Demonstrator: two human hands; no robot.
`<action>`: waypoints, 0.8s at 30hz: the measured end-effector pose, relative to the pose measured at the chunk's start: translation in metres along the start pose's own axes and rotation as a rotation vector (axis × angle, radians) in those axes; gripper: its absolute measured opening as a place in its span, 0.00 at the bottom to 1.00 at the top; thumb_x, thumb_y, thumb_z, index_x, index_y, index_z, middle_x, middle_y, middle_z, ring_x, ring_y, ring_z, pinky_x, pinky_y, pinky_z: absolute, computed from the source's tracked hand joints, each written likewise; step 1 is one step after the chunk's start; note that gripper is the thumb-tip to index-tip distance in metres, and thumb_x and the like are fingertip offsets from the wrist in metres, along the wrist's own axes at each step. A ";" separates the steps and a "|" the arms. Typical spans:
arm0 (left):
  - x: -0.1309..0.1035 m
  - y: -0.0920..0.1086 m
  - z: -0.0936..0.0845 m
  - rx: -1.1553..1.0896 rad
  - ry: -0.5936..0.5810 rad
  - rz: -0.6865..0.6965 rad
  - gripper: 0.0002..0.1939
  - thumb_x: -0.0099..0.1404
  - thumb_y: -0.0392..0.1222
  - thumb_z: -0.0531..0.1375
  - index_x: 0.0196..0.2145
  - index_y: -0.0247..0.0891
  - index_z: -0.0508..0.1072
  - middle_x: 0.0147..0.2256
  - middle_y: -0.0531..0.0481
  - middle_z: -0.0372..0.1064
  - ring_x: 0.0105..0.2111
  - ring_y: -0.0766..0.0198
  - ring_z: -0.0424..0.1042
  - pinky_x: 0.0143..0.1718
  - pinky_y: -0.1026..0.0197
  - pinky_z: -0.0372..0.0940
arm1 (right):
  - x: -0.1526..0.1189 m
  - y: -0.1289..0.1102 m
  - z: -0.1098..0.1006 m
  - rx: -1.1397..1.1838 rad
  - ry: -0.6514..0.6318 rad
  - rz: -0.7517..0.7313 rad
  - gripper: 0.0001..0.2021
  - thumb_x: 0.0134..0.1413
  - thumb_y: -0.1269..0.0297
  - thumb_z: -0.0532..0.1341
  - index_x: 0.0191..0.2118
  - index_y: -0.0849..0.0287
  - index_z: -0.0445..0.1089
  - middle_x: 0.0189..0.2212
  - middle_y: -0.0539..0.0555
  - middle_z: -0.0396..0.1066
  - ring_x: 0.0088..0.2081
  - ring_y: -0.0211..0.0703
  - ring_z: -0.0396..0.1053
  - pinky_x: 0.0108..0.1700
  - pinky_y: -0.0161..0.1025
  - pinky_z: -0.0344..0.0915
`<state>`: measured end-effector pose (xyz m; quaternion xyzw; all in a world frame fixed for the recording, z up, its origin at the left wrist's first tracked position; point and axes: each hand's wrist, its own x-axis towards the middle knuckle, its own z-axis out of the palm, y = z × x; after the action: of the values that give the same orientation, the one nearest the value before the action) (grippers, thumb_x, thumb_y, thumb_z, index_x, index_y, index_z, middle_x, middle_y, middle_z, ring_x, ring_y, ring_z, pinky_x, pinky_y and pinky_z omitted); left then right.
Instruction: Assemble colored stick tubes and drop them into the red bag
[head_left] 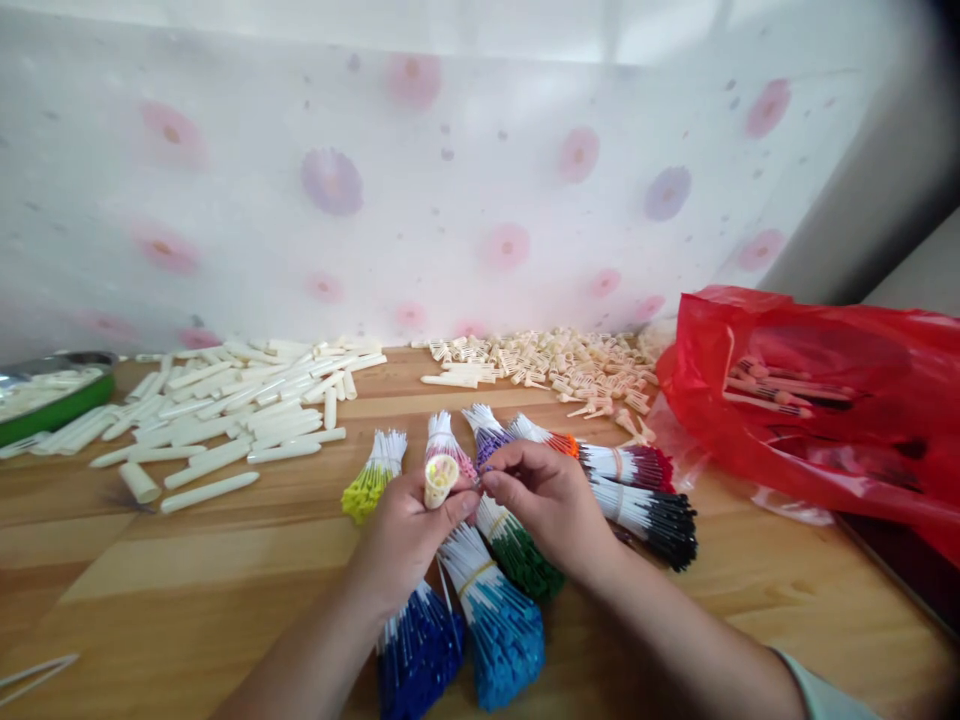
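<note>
Wrapped in my left hand (409, 530) is a cream pen barrel (440, 481), its open end facing me with coloured tips inside. My right hand (544, 500) pinches a thin pen refill with a small dark tip, mostly hidden by the fingers, close to my left thumb. Around both hands lie banded bundles of white-stemmed refills: yellow (367, 490), pink (442, 435), purple (487, 430), orange (544, 435), dark red (630, 465), black (652, 520), green (521, 550), light blue (499, 630) and dark blue (420, 650).
Many cream pen barrels (225, 400) are heaped at the left, beside a green tray (67, 405). Small cream pen parts (555, 365) are piled at the back. A red plastic bag (825, 400) holding pen parts stands at the right. A flowered sheet (465, 200) covers the wall.
</note>
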<state>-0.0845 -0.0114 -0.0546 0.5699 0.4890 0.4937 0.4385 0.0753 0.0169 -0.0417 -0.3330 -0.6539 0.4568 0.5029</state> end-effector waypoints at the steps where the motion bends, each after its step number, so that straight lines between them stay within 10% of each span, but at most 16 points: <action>1: 0.001 0.000 -0.001 0.042 -0.006 0.060 0.11 0.57 0.47 0.63 0.31 0.36 0.75 0.28 0.50 0.71 0.30 0.62 0.70 0.32 0.61 0.63 | -0.003 -0.007 -0.003 -0.121 0.022 -0.109 0.02 0.49 0.69 0.62 0.28 0.60 0.69 0.24 0.50 0.70 0.25 0.36 0.67 0.28 0.34 0.65; 4: 0.003 -0.001 -0.006 0.125 0.017 0.240 0.15 0.58 0.52 0.61 0.36 0.37 0.76 0.33 0.47 0.72 0.35 0.59 0.70 0.37 0.60 0.63 | -0.021 -0.038 -0.020 -0.384 0.110 -0.506 0.07 0.50 0.76 0.59 0.35 0.58 0.69 0.28 0.52 0.71 0.31 0.40 0.70 0.32 0.36 0.67; 9: 0.005 -0.001 -0.010 0.176 0.000 0.292 0.22 0.56 0.62 0.59 0.33 0.38 0.77 0.33 0.47 0.70 0.34 0.60 0.68 0.36 0.59 0.63 | -0.057 -0.079 -0.051 -0.472 0.005 -0.716 0.12 0.53 0.72 0.61 0.44 0.56 0.67 0.33 0.55 0.75 0.37 0.47 0.73 0.38 0.42 0.73; 24: 0.003 0.002 -0.003 0.245 -0.048 0.437 0.05 0.58 0.43 0.63 0.28 0.40 0.77 0.27 0.50 0.68 0.33 0.60 0.68 0.35 0.58 0.63 | -0.044 -0.072 -0.010 -0.548 -0.023 -0.698 0.14 0.48 0.78 0.61 0.41 0.57 0.66 0.32 0.55 0.74 0.34 0.42 0.73 0.37 0.38 0.73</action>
<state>-0.0868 -0.0086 -0.0518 0.7224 0.3999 0.5003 0.2606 0.0988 -0.0454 0.0104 -0.2084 -0.8296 0.0731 0.5129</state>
